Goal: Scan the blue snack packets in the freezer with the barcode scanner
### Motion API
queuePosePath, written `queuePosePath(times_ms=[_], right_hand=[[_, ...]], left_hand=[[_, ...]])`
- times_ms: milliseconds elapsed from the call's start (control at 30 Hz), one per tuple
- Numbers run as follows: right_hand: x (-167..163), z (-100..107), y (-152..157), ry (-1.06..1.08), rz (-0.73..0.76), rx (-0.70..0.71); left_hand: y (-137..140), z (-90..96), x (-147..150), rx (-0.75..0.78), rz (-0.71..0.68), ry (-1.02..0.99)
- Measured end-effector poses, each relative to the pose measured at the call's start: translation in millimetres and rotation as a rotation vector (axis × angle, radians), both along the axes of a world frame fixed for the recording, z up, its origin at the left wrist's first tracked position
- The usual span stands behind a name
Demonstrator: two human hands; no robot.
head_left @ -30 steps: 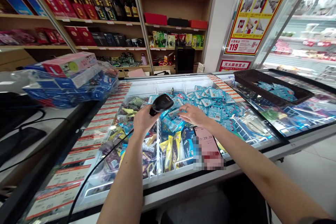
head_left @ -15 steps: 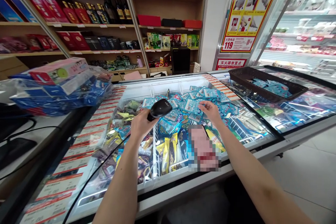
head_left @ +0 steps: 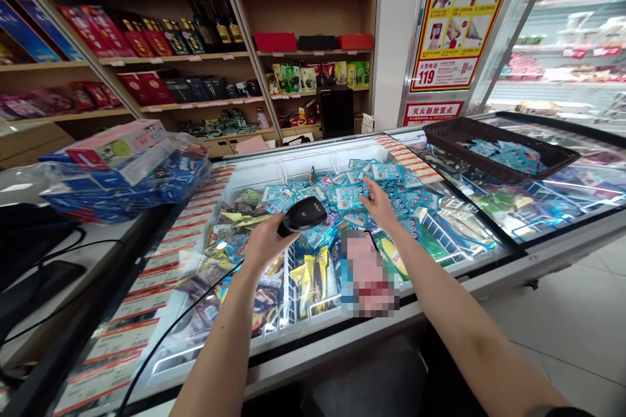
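Note:
My left hand [head_left: 268, 244] is wrapped round the handle of a black barcode scanner [head_left: 304, 215], its head pointing to the right over the freezer. A black cable trails from it toward the lower left. My right hand [head_left: 379, 204] pinches the right edge of a small light-blue packet [head_left: 349, 197] whose pale label faces up. More light-blue packets [head_left: 386, 171] lie in a loose heap around and behind it. Below my right hand a blurred-out pink object [head_left: 369, 277] lies near the freezer's front edge.
Wrapped ice creams [head_left: 313, 277] fill wire baskets in the chest freezer [head_left: 337, 322]. At the right stands a dark basket [head_left: 548, 166] with more blue packets. Plastic-wrapped boxes [head_left: 127, 166] sit at the left. Shelves of boxes and bottles [head_left: 195, 55] rise behind.
My right hand and the packet at its fingertips have shifted slightly left. The scanner has moved a little to the right and down. The view has tilted slightly.

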State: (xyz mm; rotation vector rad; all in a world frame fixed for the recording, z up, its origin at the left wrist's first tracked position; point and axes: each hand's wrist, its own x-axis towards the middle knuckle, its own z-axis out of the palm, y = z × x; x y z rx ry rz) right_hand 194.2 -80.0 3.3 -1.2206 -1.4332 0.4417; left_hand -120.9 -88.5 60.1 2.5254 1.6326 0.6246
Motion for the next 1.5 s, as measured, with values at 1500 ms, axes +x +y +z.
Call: queuePosePath(times_ms=[1500], right_hand=[[-14.0, 1.7, 5.8, 0.140, 0.075, -0.037]], left_hand=[[-16.7, 20.5, 30.0, -0.162, 0.082, 0.119]])
